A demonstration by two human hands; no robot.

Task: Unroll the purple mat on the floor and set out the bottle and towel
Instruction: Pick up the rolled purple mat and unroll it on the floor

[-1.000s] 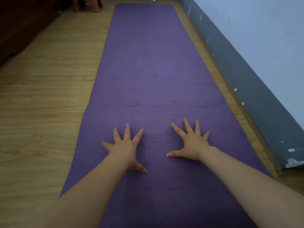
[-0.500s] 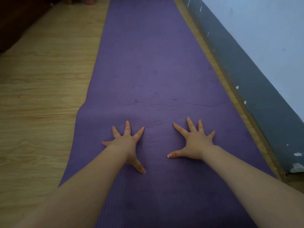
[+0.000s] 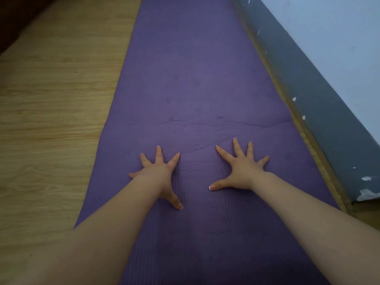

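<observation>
The purple mat (image 3: 191,75) lies unrolled flat on the wooden floor, running away from me along the wall. A thin crease crosses it just beyond my fingertips. My left hand (image 3: 159,173) presses flat on the mat with its fingers spread wide. My right hand (image 3: 240,169) presses flat beside it, fingers also spread. Neither hand holds anything. No bottle or towel is in view.
Light wooden floor (image 3: 55,120) stretches to the left of the mat. A grey skirting strip (image 3: 320,112) under a pale wall runs close along the mat's right edge. Dark furniture (image 3: 18,19) fills the far left corner.
The view has tilted down and moved slightly forward, so the mat's far end and the pink stool legs have left the frame. Both hands stay pressed on the mat, fingers spread.
</observation>
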